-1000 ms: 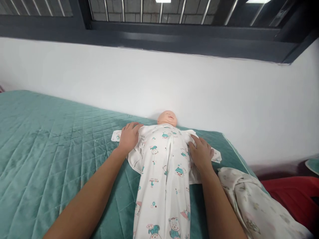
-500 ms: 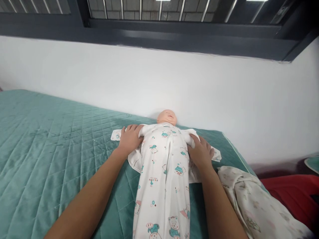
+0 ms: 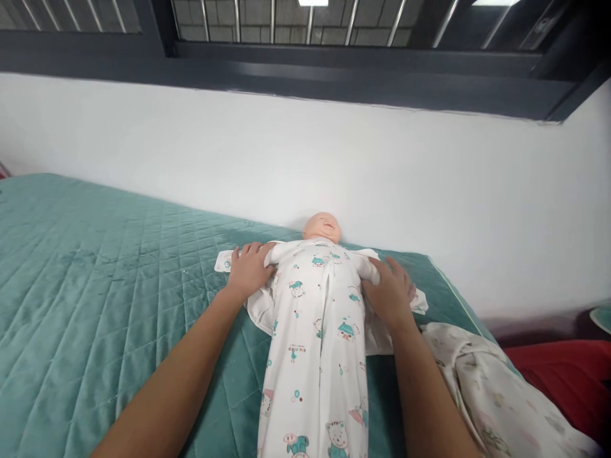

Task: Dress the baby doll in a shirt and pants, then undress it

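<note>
A baby doll point(image 3: 323, 229) lies face up, its head close to the wall. Its white sleeping gown point(image 3: 305, 356), printed with teal houses and cartoon animals, hangs long toward me. My left hand point(image 3: 251, 270) rests palm down beside the doll's arm on the left, fingers spread over a white printed cloth point(image 3: 223, 261) under the doll. By the other arm, my right hand point(image 3: 390, 292) touches the stubby white sleeve point(image 3: 366, 270) with its thumb side, fingers stretched outward over the cloth. Both palms are hidden.
The doll lies on a green quilted bed cover point(image 3: 119, 280). A crumpled floral cloth point(image 3: 496, 388) sits at the lower right, with a red item point(image 3: 563, 375) beyond it. Behind are a white wall point(image 3: 305, 152) and a dark window frame point(image 3: 334, 70).
My right hand's fingers have shifted outward, off the doll's sleeve, showing more of it. My left hand stays almost in place. The whole view has shifted slightly.
</note>
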{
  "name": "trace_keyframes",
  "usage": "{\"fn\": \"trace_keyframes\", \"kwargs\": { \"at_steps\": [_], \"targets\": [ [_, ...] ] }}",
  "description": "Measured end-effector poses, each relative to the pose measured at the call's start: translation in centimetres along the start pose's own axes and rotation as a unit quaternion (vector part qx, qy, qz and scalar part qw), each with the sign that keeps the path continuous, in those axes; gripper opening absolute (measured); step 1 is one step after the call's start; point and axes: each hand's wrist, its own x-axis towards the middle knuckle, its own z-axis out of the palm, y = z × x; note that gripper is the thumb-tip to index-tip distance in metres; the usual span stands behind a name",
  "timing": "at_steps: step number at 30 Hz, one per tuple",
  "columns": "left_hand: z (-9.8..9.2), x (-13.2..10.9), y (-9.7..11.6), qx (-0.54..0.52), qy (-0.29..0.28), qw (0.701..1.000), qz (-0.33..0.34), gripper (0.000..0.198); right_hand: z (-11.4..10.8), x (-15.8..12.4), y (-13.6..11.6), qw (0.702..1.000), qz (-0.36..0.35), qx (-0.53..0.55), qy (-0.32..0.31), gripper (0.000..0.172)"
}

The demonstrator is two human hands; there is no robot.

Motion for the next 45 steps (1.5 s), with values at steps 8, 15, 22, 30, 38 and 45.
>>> {"fn": "trace_keyframes", "kwargs": {
  "at_steps": [8,15,22,30,38,45],
  "targets": [
    [-0.3,0.3,-0.2,-0.005,-0.008,1.0,0.002,0.053,-3.7,-0.9,-11.0,0.94,-0.302,0.102,-0.119,0.038],
    [-0.5,0.7,-0.3,0.007,-0.029,0.999,-0.01,0.041,1.9,1.3,-20.0,0.859,-0.394,-0.186,-0.268,0.034],
    [-0.6,1.0,-0.9,0.004,-0.037,0.999,0.009,0.051,4.1,3.5,-20.7,0.851,-0.363,-0.216,-0.311,0.049],
    [-1.2,0.8,-1.3,-0.029,-0.034,0.999,-0.006,0.057,1.7,4.4,-19.2,0.837,-0.401,-0.217,-0.303,0.029],
    [-1.4,0.6,-1.8,-0.024,-0.062,0.997,-0.046,0.044,-0.7,5.5,-16.6,0.86,-0.389,-0.181,-0.274,0.034],
    [-1.4,1.0,-2.5,-0.042,-0.093,0.993,-0.055,0.046,-1.7,5.3,-16.1,0.864,-0.398,-0.17,-0.258,0.033]
  ]
}}
